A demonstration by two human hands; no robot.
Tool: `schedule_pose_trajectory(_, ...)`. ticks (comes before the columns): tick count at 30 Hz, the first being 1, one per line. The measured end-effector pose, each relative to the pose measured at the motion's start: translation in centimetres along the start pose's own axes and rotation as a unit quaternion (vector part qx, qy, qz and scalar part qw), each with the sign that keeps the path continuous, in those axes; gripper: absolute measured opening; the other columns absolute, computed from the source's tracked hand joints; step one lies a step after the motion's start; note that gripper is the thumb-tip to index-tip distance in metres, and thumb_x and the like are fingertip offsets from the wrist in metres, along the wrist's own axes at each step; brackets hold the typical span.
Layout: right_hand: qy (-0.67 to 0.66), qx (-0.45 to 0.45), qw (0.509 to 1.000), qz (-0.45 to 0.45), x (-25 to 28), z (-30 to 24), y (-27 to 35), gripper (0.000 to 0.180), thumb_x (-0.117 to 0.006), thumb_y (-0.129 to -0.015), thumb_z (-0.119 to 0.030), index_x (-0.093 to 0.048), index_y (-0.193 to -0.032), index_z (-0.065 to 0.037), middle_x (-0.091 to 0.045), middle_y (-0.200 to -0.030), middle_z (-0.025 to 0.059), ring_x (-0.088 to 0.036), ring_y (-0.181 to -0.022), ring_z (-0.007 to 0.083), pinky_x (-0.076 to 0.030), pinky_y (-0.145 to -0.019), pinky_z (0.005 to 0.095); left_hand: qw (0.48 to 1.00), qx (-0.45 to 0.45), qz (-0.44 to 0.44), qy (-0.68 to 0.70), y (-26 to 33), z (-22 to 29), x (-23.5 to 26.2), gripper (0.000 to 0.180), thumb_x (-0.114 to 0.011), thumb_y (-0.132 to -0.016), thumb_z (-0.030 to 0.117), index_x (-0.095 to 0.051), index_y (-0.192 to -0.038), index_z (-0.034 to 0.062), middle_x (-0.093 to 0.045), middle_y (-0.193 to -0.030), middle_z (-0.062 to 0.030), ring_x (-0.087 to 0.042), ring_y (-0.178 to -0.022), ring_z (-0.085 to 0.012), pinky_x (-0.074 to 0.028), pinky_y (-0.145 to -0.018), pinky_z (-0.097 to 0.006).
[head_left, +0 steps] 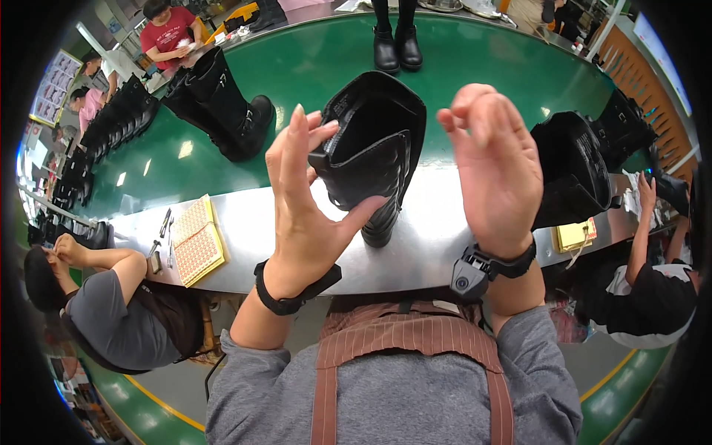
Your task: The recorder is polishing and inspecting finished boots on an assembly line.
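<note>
Your left hand (pixel 308 204) is raised with the palm open and the fingers straight. Its thumb and fingertips touch the near side of the black boot (pixel 374 159); the hand is not closed around it. The black boot stands upright on the steel ledge (pixel 415 252), with its open shaft tilted toward you.

Your right hand (pixel 493 170) is held up just to the right of the black boot, apart from it. Its fingers are loosely curled and it grips nothing.

To the left of the black boot, a yellow booklet (pixel 196 241) lies on the steel ledge. Beyond the black boot, the green conveyor (pixel 311 67) carries a pair of black boots (pixel 397 44). Well to the left of the black boot, a tall buckled boot (pixel 226 104) stands on the green conveyor.
</note>
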State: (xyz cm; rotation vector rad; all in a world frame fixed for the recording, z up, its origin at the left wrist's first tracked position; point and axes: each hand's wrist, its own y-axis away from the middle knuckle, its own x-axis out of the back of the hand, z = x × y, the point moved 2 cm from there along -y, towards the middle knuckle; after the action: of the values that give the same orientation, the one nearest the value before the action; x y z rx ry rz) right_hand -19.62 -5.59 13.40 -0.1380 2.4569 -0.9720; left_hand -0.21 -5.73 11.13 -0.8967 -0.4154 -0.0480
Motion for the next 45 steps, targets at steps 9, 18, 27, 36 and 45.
schedule_pose_trajectory(9, 0.567, -0.204, 0.798, 0.013, 10.0, 5.0, 10.6, 0.015, -0.065, -0.085, -0.009, -0.062, -0.099, -0.005, -0.059, -0.091, 0.0077, -0.055, -0.078, 0.0186, -0.046, -0.071, 0.0287, 0.996, 0.084, 0.001, -0.014, 5.9, -3.6, -2.0, 0.128, -0.093, -0.056, 0.02, -0.006, -0.149, 0.0071, -0.015, -0.152, -0.0179, -0.025, -0.14, -0.0353, -0.031, -0.111, -0.051)
schedule_pose_trajectory(18, 0.448, -0.363, 0.806, -0.133, 9.3, 12.5, 12.8, 0.029, -0.065, -0.088, -0.027, -0.064, -0.098, 0.001, -0.068, -0.087, 0.0176, -0.065, -0.084, 0.0335, -0.05, -0.076, 0.0398, 0.937, 0.329, -0.09, 0.074, 12.6, -8.9, -6.4, 0.061, -0.081, -0.071, 0.009, -0.048, -0.121, -0.0043, -0.065, -0.108, -0.0165, -0.065, -0.099, -0.0255, -0.05, -0.088, -0.033)
schedule_pose_trajectory(27, 0.224, -0.527, 0.811, -0.122, 7.0, 12.4, 11.7, 0.036, -0.044, -0.102, -0.028, -0.056, -0.077, -0.005, -0.055, -0.068, -0.0007, -0.046, -0.052, 0.0059, -0.036, -0.049, 0.0223, 0.928, 0.358, -0.079, 0.06, 12.4, -8.6, -7.4, 0.051, -0.076, -0.074, 0.008, -0.051, -0.118, -0.0022, -0.068, -0.102, -0.0147, -0.067, -0.094, -0.0257, -0.051, -0.084, -0.032)
schedule_pose_trajectory(36, 0.046, -0.347, 0.933, -0.086, 1.5, 4.9, 4.5, 0.036, -0.043, -0.103, -0.029, -0.051, -0.076, -0.008, -0.051, -0.069, -0.0018, -0.043, -0.05, 0.0043, -0.032, -0.047, 0.0197, 0.934, 0.35, -0.075, -0.008, 12.5, -8.9, -7.6, 0.057, -0.075, -0.075, 0.01, -0.047, -0.123, -0.0006, -0.068, -0.102, -0.0168, -0.068, -0.095, -0.0293, -0.052, -0.082, -0.037)
schedule_pose_trajectory(45, 0.099, -0.295, 0.946, -0.094, 2.1, 2.8, 5.0, 0.035, -0.043, -0.103, -0.031, -0.059, -0.089, -0.002, -0.056, -0.072, 0.0016, -0.053, -0.054, 0.0095, -0.043, -0.052, 0.0241, 0.916, 0.388, -0.029, 0.093, 12.6, -7.3, -8.7, 0.057, -0.075, -0.076, 0.008, -0.047, -0.125, -0.0013, -0.065, -0.109, -0.0133, -0.063, -0.099, -0.0208, -0.05, -0.087, -0.032)
